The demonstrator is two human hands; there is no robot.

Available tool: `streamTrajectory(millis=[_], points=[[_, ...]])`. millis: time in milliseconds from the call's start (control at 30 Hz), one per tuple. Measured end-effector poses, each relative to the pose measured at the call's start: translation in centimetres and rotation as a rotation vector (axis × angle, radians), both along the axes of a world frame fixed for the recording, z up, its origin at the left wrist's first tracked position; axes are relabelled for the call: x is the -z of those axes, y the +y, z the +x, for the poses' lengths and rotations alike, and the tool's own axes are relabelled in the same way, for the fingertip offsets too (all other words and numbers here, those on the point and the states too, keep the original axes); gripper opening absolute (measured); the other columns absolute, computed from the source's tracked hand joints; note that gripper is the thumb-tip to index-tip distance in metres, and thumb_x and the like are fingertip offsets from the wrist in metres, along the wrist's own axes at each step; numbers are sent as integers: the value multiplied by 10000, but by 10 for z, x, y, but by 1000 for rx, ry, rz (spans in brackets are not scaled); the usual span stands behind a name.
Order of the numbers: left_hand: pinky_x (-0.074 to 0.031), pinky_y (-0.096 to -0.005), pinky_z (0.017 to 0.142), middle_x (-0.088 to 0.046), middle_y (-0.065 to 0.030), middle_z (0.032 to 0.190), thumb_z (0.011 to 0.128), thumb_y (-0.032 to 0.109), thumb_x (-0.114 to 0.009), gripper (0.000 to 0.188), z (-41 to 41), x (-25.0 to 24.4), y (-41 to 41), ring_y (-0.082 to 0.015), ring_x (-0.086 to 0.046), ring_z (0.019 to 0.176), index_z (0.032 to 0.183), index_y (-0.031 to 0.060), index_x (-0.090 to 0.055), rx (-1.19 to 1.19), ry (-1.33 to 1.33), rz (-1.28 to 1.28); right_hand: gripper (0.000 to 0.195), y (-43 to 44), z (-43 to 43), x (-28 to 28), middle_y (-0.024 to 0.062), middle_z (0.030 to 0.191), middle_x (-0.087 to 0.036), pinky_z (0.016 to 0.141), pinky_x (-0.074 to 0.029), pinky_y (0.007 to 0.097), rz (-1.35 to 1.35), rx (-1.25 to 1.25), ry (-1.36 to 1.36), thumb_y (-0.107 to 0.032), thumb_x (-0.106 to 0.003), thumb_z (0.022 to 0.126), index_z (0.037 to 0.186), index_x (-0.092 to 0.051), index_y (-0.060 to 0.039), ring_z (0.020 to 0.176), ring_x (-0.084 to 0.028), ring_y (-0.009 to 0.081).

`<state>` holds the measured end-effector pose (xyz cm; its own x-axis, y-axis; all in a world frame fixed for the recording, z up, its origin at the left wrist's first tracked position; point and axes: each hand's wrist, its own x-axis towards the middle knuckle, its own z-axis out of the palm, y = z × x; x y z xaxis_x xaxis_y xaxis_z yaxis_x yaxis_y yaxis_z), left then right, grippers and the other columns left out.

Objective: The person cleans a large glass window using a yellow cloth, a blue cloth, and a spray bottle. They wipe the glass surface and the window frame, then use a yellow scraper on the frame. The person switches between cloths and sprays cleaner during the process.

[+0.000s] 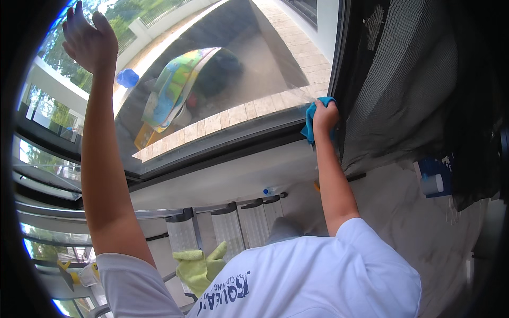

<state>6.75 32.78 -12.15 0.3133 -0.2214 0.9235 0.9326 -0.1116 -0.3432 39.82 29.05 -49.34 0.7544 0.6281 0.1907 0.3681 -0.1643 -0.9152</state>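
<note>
My right hand point(327, 116) grips a blue cloth point(309, 129) and presses it on the lower right corner of the window, where the glass meets the dark frame point(234, 145). High at the upper left, my left hand point(90, 41) is raised with its fingers apart and holds nothing; whether its palm touches the glass point(254, 59) I cannot tell. A yellow-green cloth point(199, 266) hangs over the aluminium stepladder point(228, 226) below my chest.
A dark mesh screen point(401, 79) hangs right of the window. A bottle with a blue cap point(268, 191) stands beyond the ladder. At the lower left is a spray bottle with a yellow trigger point(73, 276). A blue box point(435, 177) lies at the right.
</note>
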Motion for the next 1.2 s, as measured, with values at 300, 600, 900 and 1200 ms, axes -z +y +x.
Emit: streamTrajectory(millis=[300, 600, 900, 1200], points=[[-222, -560, 998, -367, -82, 1363, 901, 426, -300, 483, 4, 2, -1, -322, -326, 1261, 1303, 175, -391, 11, -4, -3, 200, 7, 8, 19, 202, 755, -633, 650, -465, 373, 81, 16, 74, -152, -661, 733, 777, -610, 37, 684, -618, 331], [-218, -526, 1012, -366, -85, 1364, 899, 412, -314, 481, 6, 1, -3, -312, -333, 1254, 1303, 163, -392, -23, -29, -15, 196, -3, 17, 38, 199, 770, -632, 644, -469, 413, -7, -19, 54, -171, -638, 761, 813, -616, 17, 717, -612, 364], [-230, -511, 1004, -390, -84, 1345, 896, 390, -334, 460, -2, 2, -2, -306, -344, 1246, 1288, 161, -409, -17, -6, 6, 211, -6, -12, 26, 222, 770, -619, 676, -469, 408, 113, -85, 27, -176, -643, 758, 794, -602, 27, 747, -601, 386], [-257, -526, 985, -419, -99, 1319, 891, 389, -340, 457, -11, -2, -13, -310, -376, 1223, 1268, 149, -431, -22, 38, 34, 223, -9, -8, 31, 235, 781, -619, 676, -467, 403, -43, -46, 93, -171, -645, 753, 781, -595, 45, 735, -604, 388]])
